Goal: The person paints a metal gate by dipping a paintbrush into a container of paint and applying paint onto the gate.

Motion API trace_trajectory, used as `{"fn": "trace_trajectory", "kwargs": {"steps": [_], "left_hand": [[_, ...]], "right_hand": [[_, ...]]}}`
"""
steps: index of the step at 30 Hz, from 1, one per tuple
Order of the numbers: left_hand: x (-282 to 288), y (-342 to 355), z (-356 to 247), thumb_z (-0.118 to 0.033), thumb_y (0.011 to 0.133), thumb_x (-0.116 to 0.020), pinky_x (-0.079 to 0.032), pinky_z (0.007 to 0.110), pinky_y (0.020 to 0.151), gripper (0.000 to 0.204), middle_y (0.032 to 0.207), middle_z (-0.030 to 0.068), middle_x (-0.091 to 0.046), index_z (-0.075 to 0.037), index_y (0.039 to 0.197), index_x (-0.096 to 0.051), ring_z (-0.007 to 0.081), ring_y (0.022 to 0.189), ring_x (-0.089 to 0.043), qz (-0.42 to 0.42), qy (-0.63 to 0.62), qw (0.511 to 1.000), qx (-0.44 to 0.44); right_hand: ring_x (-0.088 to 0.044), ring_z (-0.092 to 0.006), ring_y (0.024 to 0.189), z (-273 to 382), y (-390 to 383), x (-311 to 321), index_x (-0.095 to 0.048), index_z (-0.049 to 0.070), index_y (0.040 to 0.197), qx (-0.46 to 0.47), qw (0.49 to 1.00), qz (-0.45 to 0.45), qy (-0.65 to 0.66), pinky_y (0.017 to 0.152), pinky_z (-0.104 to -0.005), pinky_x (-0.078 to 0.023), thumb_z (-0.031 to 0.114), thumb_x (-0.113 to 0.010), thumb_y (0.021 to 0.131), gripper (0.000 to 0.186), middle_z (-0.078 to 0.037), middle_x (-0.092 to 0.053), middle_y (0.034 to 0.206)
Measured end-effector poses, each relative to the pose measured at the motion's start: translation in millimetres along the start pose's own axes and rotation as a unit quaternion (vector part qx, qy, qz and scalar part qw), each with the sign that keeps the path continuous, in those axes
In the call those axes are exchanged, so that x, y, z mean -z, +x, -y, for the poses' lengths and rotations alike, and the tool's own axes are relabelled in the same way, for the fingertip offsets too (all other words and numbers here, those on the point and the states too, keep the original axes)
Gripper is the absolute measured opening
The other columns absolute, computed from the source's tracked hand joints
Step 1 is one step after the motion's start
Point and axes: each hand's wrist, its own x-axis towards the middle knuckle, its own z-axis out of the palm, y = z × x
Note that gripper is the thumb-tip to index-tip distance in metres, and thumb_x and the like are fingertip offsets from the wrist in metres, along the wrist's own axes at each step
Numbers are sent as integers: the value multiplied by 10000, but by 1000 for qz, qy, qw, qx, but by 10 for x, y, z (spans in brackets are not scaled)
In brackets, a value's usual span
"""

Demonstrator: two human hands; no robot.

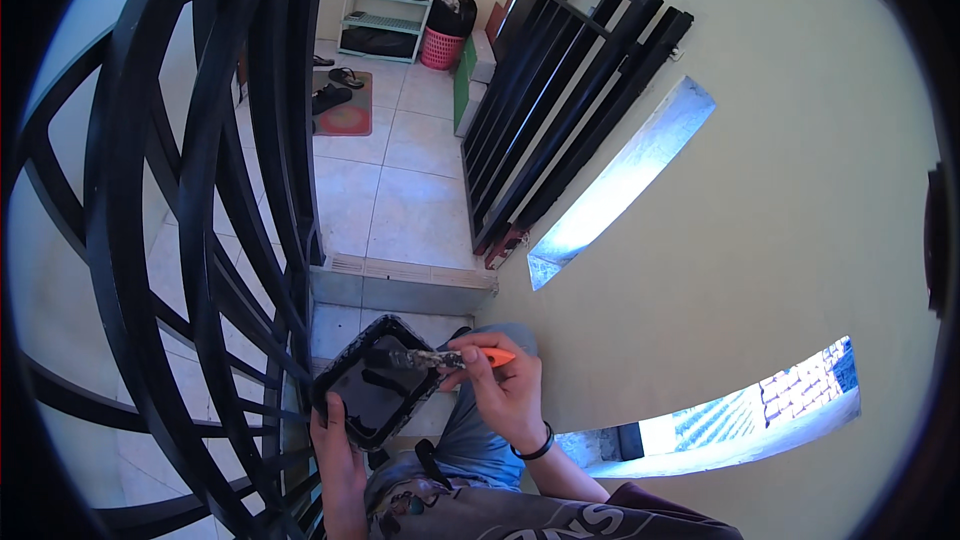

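Observation:
My left hand point(337, 437) grips the near left edge of a black paint tray point(392, 423), its thumb over the rim and the other fingers mostly hidden beneath. Dark, glossy paint lies in the tray. Closed around a paintbrush point(432, 359) with an orange handle, my right hand point(505, 387) is at the tray's right side. The brush's dark bristles point left over the tray; whether they touch the paint I cannot tell. Its ferrule is smeared with dried paint. A dark band circles my right wrist.
Curved black metal railing bars point(200, 240) rise close on my left. A tiled step point(400, 285) lies ahead, with a black gate point(570, 90) against the right wall. Farther off are a doormat point(345, 120) with sandals, a shoe rack point(383, 22) and a pink basket point(441, 49).

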Motion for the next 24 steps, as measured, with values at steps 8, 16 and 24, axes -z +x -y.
{"fn": "trace_trajectory", "kwargs": {"steps": [8, 16, 24], "left_hand": [[-63, -5, -89, -354, 1020, -660, -544, 300, 923, 487, 1230, 88, -657, 0, 1330, -534, 150, 1089, -662, -14, 24, 999, 23], [-28, -24, -74, -369, 1005, -682, -549, 281, 885, 475, 1199, 73, -664, -12, 1288, -549, 136, 1054, -671, 6, 33, 999, 41], [-65, -13, -87, -426, 1017, -645, -537, 299, 932, 533, 1222, 66, -676, 0, 1327, -563, 142, 1091, -668, 34, 58, 997, 34]], "right_hand": [[-749, -219, 739, 23, 115, 37, -624, -84, 1153, 66, 998, 4, -4, 685, -285, -580, 196, -555, 1078, 298, -173, -733, 909], [-745, -224, 726, -14, -32, 3, -626, -80, 1151, 39, 999, -5, -3, 674, -289, -571, 217, -550, 1081, 314, -175, -729, 901], [-742, -235, 713, -60, -104, 130, -629, -78, 1128, 30, 999, -36, -28, 651, -295, -578, 267, -507, 1098, 367, -175, -722, 904]]}}
